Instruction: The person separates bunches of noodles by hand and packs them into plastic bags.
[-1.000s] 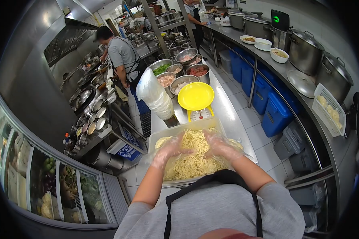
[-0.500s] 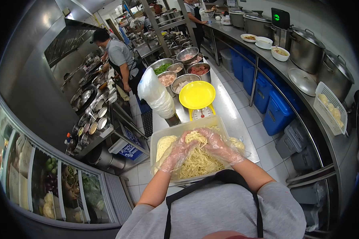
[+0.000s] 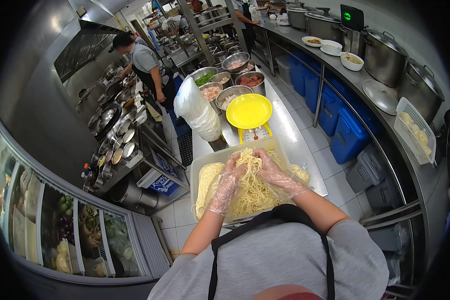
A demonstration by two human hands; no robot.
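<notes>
Both hands wear clear plastic gloves and hold a clump of yellow noodles [image 3: 250,165] between them, above a translucent plastic tub [image 3: 199,161]. My left hand [image 3: 228,181] grips the clump's left side, and my right hand [image 3: 275,175] grips its right side. Loose strands hang down to the noodles piled in the tub. A paler bundle of noodles [image 3: 207,184] lies along the tub's left side. Just beyond the tub stands a scale with a yellow pan [image 3: 249,111]. Left of the scale is a stack of plastic bags [image 3: 197,110].
Metal bowls of meat [image 3: 250,80] and greens [image 3: 204,77] stand behind the scale. A noodle bundle [image 3: 300,173] sits right of the tub. A co-worker [image 3: 147,62] stands at the stove on the left. Pots [image 3: 385,57] and a white basket [image 3: 414,131] line the right counter.
My hands have come together, taken hold of noodles and lifted them, moving slightly away from my body. The co-worker at the stove has shifted posture.
</notes>
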